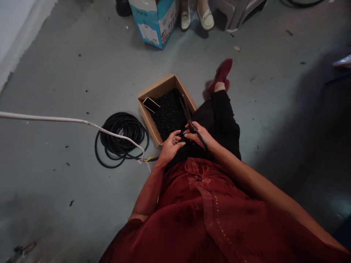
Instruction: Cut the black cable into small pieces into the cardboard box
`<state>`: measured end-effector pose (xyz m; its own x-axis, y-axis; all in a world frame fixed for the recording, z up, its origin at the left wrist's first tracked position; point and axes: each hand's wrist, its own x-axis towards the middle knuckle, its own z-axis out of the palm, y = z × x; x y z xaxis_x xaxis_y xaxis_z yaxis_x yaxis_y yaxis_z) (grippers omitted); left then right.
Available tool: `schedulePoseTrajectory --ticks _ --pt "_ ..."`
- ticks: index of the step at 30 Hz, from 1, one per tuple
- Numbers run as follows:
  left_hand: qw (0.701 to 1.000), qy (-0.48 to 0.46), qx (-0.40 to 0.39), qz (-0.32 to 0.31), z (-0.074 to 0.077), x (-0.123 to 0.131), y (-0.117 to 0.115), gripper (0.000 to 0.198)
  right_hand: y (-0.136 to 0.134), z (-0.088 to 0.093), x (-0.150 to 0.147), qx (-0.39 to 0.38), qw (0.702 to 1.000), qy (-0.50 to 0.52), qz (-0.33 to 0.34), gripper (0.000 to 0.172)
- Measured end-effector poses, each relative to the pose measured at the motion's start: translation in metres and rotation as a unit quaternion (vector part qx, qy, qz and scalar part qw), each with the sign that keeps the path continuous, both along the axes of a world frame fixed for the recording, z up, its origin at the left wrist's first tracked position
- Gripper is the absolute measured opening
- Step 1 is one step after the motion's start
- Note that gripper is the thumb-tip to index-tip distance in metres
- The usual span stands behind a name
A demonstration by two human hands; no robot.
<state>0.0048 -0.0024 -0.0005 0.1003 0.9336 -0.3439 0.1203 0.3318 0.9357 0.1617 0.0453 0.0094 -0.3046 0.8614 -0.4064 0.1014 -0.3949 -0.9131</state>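
Observation:
My right hand is closed around a pair of long dark scissors, whose blades point forward over the box's right side. Close by on the left, my left hand has its fingers curled and its thumb brought toward them. Something small and dark seems to sit between the fingertips of the two hands, but against the black trousers I cannot make it out. Just ahead is an open cardboard box holding a heap of small black pieces. A dark, light-edged rectangular object rests on the heap.
A coil of black tubing lies left of the box, one length running toward my lap. A white cord crosses above it, near a yellow tie. Farther off stand a blue carton, another person's shoes and a grey stool.

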Motion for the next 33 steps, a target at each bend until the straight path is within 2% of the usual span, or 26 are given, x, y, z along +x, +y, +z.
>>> schedulePoseTrajectory --ticks 3,6,9,11,16,21,24,27,30,33 --pt "1.0 0.022 -0.003 -0.021 0.004 0.001 -0.002 0.043 0.0 -0.001 -0.002 -0.015 0.998 0.059 -0.034 0.038" --pt "0.996 0.062 -0.012 -0.068 0.006 0.001 -0.003 0.033 0.004 -0.001 0.003 -0.013 0.995 0.08 -0.062 0.037" --pt "0.987 0.098 -0.002 -0.128 0.006 0.002 -0.003 0.035 0.008 0.002 0.01 -0.002 0.996 0.079 -0.043 0.036" --pt "0.982 0.126 0.03 -0.137 0.006 0.004 -0.003 0.036 0.011 0.005 0.012 0.009 0.997 0.064 -0.036 0.035" --pt "0.956 0.252 0.137 -0.058 0.007 0.01 -0.001 0.04 0.012 0.007 0.008 0.01 0.997 0.023 -0.068 0.034" --pt "0.929 0.316 0.17 -0.086 0.007 0.012 -0.002 0.031 0.008 0.006 0.007 0.005 0.998 0.009 -0.063 0.033" --pt "0.938 0.299 0.164 -0.063 0.007 0.011 -0.001 0.03 0.006 0.006 0.013 0.01 0.999 -0.033 -0.042 0.033" --pt "0.956 0.255 0.141 -0.018 0.006 0.006 0.003 0.03 0.0 0.007 0.027 0.038 0.991 -0.129 0.0 0.038" --pt "0.971 0.214 0.107 0.026 0.007 0.0 0.006 0.031 -0.014 0.007 0.043 0.083 0.964 -0.239 0.081 0.044" --pt "0.977 0.188 0.072 0.068 0.008 -0.004 0.009 0.034 -0.033 0.003 0.051 0.099 0.942 -0.29 0.133 0.045"
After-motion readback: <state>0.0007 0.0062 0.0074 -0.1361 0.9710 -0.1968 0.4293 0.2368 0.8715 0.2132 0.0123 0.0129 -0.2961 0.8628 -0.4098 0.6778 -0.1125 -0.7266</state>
